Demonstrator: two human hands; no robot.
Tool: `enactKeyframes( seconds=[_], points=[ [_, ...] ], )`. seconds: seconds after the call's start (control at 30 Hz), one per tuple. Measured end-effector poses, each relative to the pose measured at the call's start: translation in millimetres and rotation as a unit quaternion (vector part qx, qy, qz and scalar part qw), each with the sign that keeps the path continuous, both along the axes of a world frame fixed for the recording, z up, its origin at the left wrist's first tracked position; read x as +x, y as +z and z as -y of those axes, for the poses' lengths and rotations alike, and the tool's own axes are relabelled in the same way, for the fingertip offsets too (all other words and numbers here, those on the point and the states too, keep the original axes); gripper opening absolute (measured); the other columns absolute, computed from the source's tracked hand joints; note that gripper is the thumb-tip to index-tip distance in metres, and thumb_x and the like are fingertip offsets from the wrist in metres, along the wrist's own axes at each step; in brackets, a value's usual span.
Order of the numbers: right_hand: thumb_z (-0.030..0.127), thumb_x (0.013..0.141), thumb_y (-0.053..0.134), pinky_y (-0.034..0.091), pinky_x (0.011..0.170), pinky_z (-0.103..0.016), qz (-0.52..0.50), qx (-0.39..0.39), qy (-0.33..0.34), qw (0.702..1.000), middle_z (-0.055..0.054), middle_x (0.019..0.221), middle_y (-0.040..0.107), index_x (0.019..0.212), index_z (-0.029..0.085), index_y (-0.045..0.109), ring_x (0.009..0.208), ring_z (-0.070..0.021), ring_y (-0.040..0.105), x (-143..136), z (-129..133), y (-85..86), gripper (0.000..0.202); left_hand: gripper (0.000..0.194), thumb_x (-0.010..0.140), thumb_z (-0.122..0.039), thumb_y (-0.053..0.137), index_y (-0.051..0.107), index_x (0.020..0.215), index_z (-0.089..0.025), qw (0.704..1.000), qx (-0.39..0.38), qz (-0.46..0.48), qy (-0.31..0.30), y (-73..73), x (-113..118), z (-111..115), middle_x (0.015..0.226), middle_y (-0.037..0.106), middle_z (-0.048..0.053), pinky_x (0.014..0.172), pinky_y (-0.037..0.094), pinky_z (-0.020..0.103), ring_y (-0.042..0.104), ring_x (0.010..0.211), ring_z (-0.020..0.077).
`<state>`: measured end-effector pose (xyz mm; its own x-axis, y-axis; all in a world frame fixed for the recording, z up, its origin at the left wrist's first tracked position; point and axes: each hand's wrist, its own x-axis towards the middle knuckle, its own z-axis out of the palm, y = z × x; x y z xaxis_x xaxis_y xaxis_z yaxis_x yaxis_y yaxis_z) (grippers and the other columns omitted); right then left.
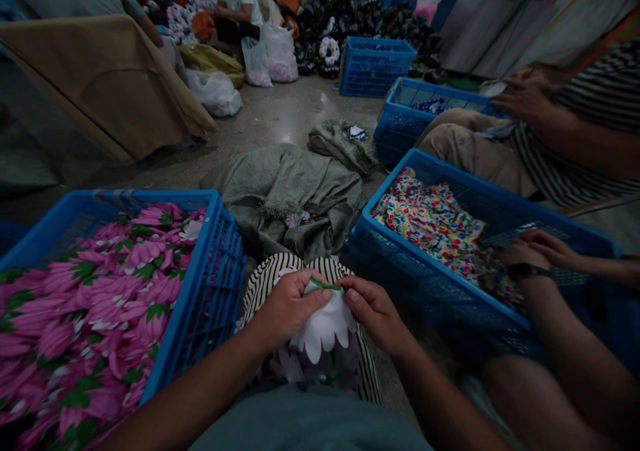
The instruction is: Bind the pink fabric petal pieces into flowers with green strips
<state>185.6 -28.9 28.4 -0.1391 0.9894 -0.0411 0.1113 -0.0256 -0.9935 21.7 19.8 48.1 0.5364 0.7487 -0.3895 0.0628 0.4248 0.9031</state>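
Note:
Above my lap, a white fabric flower piece (324, 328) with scalloped petals and a green edge on top hangs between my hands. My left hand (287, 308) pinches its upper left side, thumb in front. At the upper right, the fingers of my right hand (373, 311) are closed on the same edge. More pale fabric pieces (295, 366) lie in my lap, over black-and-white striped cloth (270, 274). To the left, a blue crate (214, 238) is heaped with pink fabric flowers (100, 304) that have green leaves.
Grey-green woven sacks (295, 178) lie ahead on the floor. On the right, a co-worker's hands (535, 254) are over a blue crate (430, 161) of colourful dotted fabric (425, 224). Another person in stripes (595, 104) sits behind it. Further crates (377, 64) and plastic bags (277, 51) stand farther back.

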Motion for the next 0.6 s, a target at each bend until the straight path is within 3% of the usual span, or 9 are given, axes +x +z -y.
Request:
enactKeyframes(
  seconds=[0.27, 0.4, 0.5, 0.53, 0.6],
  points=[
    [0.044, 0.085, 0.042, 0.024, 0.042, -0.020, -0.029, -0.038, 0.002, 0.999, 0.003, 0.055, 0.040, 0.074, 0.015, 0.059, 0.047, -0.0082, 0.032, -1, 2, -4.7, 0.036, 0.017, 0.070, -0.030, 0.061, 0.055, 0.071, -0.014, 1.000, 0.008, 0.003, -0.017, -3.0, 0, 0, 0.057, 0.052, -0.004, 0.046, 0.034, 0.018, 0.046, 0.049, 0.0073],
    [0.050, 0.081, 0.045, 0.020, 0.039, -0.019, -0.121, -0.089, -0.067, 0.986, 0.005, 0.051, 0.036, 0.072, 0.015, 0.055, 0.043, -0.0073, 0.028, -3, -1, -8.4, 0.037, 0.014, 0.073, -0.029, 0.058, 0.054, 0.072, -0.015, 0.998, 0.058, -0.020, -0.032, -4.0, 0, 0, 0.057, 0.051, -0.004, 0.048, 0.035, 0.019, 0.045, 0.049, 0.0079],
    [0.060, 0.073, 0.049, 0.016, 0.036, -0.017, -0.216, -0.113, -0.119, 0.963, 0.005, 0.054, 0.038, 0.081, 0.017, 0.052, 0.040, -0.0056, 0.025, -5, -2, -13.6, 0.044, 0.009, 0.077, -0.025, 0.052, 0.055, 0.076, -0.017, 0.965, 0.243, -0.100, -0.004, -7.1, -3, 0, 0.063, 0.053, -0.002, 0.056, 0.039, 0.023, 0.049, 0.059, 0.0113],
    [0.063, 0.071, 0.050, 0.015, 0.035, -0.016, -0.238, -0.121, -0.119, 0.956, 0.006, 0.055, 0.039, 0.083, 0.018, 0.051, 0.039, -0.0049, 0.024, -6, -2, -15.4, 0.047, 0.007, 0.078, -0.022, 0.051, 0.056, 0.077, -0.017, 0.933, 0.337, -0.125, 0.015, -9.1, -5, 0, 0.067, 0.054, 0.000, 0.060, 0.040, 0.025, 0.050, 0.064, 0.0127],
    [0.066, 0.069, 0.049, 0.013, 0.034, -0.016, -0.277, -0.144, -0.104, 0.944, 0.006, 0.055, 0.041, 0.080, 0.018, 0.050, 0.036, -0.0036, 0.022, -12, 2, -18.2, 0.049, 0.008, 0.077, -0.015, 0.049, 0.056, 0.080, -0.018, 0.840, 0.520, -0.150, 0.051, -14.5, -8, 1, 0.071, 0.055, 0.002, 0.066, 0.040, 0.028, 0.050, 0.070, 0.0149]
  ],
)
